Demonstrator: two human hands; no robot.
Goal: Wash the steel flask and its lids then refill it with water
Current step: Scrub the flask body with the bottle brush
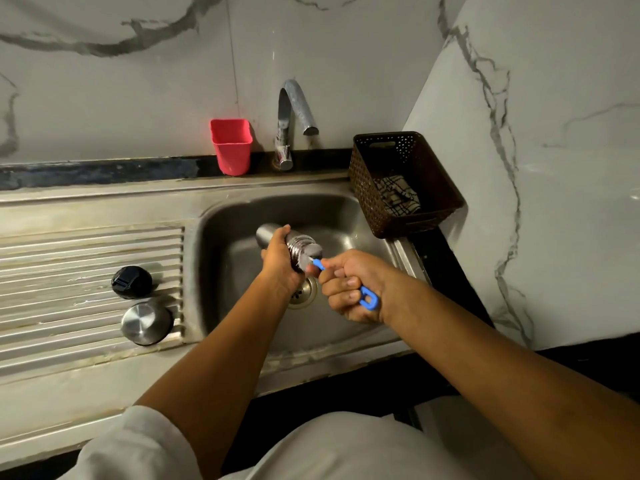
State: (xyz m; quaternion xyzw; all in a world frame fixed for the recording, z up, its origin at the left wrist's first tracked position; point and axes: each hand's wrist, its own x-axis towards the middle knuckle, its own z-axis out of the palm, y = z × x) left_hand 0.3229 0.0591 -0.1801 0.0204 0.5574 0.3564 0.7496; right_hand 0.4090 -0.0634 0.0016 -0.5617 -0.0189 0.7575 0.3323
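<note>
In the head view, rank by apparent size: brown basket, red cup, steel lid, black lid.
brown basket
red cup
steel lid and black lid: near alike; the steel one looks slightly bigger but lies nearer the camera, so unranked.

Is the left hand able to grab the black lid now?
Probably not yet: the left hand grips the flask. The black lid lies uncovered on the draining board, so nothing else blocks it.
</note>
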